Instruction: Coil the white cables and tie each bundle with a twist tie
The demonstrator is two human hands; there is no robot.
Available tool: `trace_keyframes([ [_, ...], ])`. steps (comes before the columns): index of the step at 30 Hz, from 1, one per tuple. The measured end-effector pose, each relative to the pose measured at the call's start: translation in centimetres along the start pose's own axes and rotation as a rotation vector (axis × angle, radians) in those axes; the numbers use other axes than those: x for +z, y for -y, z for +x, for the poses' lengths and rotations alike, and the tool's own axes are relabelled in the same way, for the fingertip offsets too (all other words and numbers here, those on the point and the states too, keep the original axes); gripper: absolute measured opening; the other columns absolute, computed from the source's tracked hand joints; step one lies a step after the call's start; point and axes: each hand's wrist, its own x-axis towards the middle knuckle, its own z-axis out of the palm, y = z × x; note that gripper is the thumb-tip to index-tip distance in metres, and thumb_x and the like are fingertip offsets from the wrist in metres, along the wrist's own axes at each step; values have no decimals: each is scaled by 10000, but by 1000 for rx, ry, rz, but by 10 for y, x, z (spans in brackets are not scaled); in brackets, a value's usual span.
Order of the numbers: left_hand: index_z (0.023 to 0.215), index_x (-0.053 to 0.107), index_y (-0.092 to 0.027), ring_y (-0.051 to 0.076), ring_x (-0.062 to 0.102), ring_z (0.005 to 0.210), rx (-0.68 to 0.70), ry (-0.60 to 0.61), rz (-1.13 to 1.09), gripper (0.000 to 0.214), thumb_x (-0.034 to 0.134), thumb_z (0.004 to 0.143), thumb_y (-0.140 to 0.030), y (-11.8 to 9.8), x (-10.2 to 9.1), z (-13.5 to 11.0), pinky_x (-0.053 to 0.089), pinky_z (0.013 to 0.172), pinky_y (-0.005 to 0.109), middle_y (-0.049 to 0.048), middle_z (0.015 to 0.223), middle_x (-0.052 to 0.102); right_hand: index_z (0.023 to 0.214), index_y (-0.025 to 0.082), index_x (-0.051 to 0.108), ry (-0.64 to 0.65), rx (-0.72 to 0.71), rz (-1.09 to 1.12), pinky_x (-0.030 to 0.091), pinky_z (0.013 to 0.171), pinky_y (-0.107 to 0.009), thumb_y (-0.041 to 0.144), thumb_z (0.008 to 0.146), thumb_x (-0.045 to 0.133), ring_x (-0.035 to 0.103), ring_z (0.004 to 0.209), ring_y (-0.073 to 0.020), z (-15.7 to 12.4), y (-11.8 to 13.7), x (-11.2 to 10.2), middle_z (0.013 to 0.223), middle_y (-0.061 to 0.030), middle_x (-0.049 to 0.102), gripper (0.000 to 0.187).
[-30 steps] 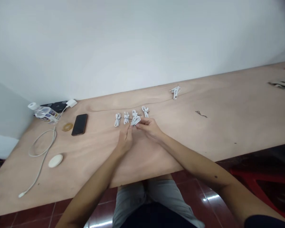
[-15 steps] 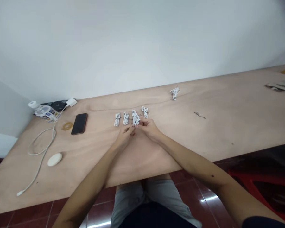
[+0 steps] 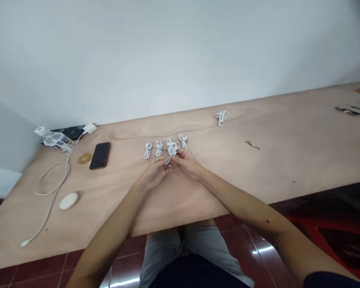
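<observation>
Plywood tabletop (image 3: 258,168), hands (image 3: 187,163) at coiled white cable (image 3: 172,149)

The plywood tabletop (image 3: 276,160) looks smooth and matt, the coiled cables (image 3: 159,149) smooth white plastic, the floor tiles (image 3: 237,236) glossy.

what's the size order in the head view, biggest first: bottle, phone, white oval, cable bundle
1. bottle
2. phone
3. white oval
4. cable bundle

The white oval sits nearer the camera, so its place above the cable bundle is less sure.
</observation>
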Motion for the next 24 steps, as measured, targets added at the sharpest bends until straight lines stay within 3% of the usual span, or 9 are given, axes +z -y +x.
trace_keyframes([
  [5,999,822,-159,144,650,867,11,-8,62,186,883,875,-285,0,-4,-1,532,745,245,83,977,731,985,207,700,2,-22,-48,551,823,-331,500,913,823,674,833,-198,-2,4,0,874,-19,713,326],
  [9,1014,787,-153,124,649,786,44,-80,117,312,938,806,-330,5,-9,2,536,734,253,60,918,741,1046,204,693,44,-41,-118,556,850,-365,538,942,772,679,883,-224,-1,7,0,911,-37,722,358],
  [15,1040,734,-185,198,729,873,353,-269,464,440,963,746,-419,9,-11,7,569,826,325,56,950,786,1019,198,649,-101,-193,-402,501,839,-349,479,1005,674,615,879,-209,1,6,-6,948,-35,665,282],
  [24,975,827,-183,249,755,933,422,-296,584,324,873,839,-474,10,-12,8,585,870,365,88,995,820,1130,221,670,-48,-417,-667,534,924,-402,415,1077,577,619,1077,-263,-4,23,-2,1145,-114,650,222],
])
